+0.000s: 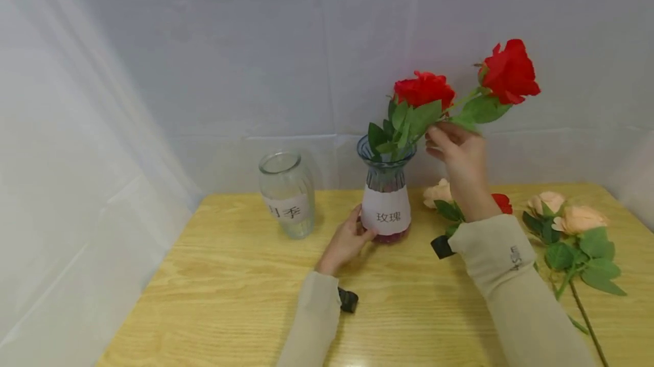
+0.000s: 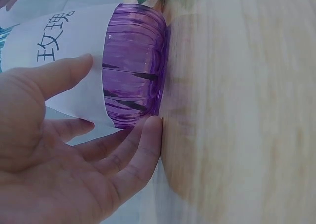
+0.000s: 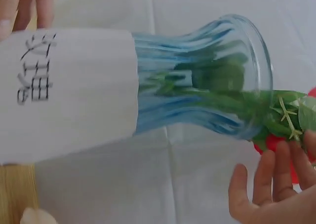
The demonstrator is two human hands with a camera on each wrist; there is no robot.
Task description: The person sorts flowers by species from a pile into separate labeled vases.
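Blue-and-purple vase (image 1: 386, 182) between both hands (image 1: 349, 239) (image 1: 460, 157)

Standing toward the left of the wood-grained worktop (image 1: 230, 299), a clear glass vase (image 1: 287, 190) with a white label (image 1: 290, 209) in black characters. Lying on the right, two peach flowers (image 1: 582, 220) side by side with green leaves (image 1: 598, 242), a third peach bloom (image 1: 437, 193) nearer the middle; behind and along the left side, creased pale sheeting (image 1: 245, 71).

Beige sleeves (image 1: 531, 304) — the right one bears dark lettering (image 1: 515, 258) — end at bare hands (image 1: 347, 243), with black pieces (image 1: 348, 301) by the cuffs (image 1: 322, 287).
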